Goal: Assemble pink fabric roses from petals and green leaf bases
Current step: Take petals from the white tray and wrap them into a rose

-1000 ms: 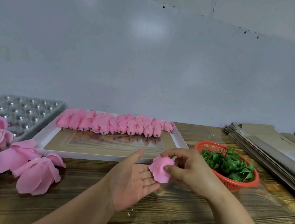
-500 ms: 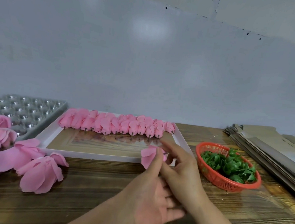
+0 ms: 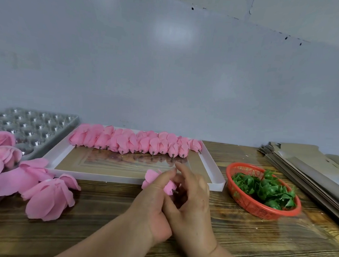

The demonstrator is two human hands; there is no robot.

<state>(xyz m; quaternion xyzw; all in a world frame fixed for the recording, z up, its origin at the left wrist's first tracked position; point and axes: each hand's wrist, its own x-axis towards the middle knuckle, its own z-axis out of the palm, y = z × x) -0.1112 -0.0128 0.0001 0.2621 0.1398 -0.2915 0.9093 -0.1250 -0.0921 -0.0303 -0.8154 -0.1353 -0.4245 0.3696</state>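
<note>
Both hands meet low in the middle of the wooden table (image 3: 237, 238), just in front of the near rim of the white tray (image 3: 218, 184). Going from the left: the left hand (image 3: 153, 201) has its fingers curled around a pink rose bud (image 3: 153, 176), the petals sticking out above and to the left of the fingers and a short dark stem tip poking out on the right side, toward the other hand. Pressed against it, the right hand (image 3: 190, 199) overlaps the left at the heel of the palm; its fingers are loosely spread and point up and away, and they seem to touch the bud near the stem end, though whether any of them actually pinches it cannot be told. Farther left lie loose pink blooms (image 3: 45, 196) on the table, beside a grey moulded tray (image 3: 34, 126). Along the far edge of the white tray runs a row of finished pink buds (image 3: 133, 143), stems toward the person. Right of the hands, well apart from them, an orange basket (image 3: 258, 209) holds the green leaf bases (image 3: 263, 188), and flat cardboard sheets (image 3: 303, 169) are stacked at the far right.
</note>
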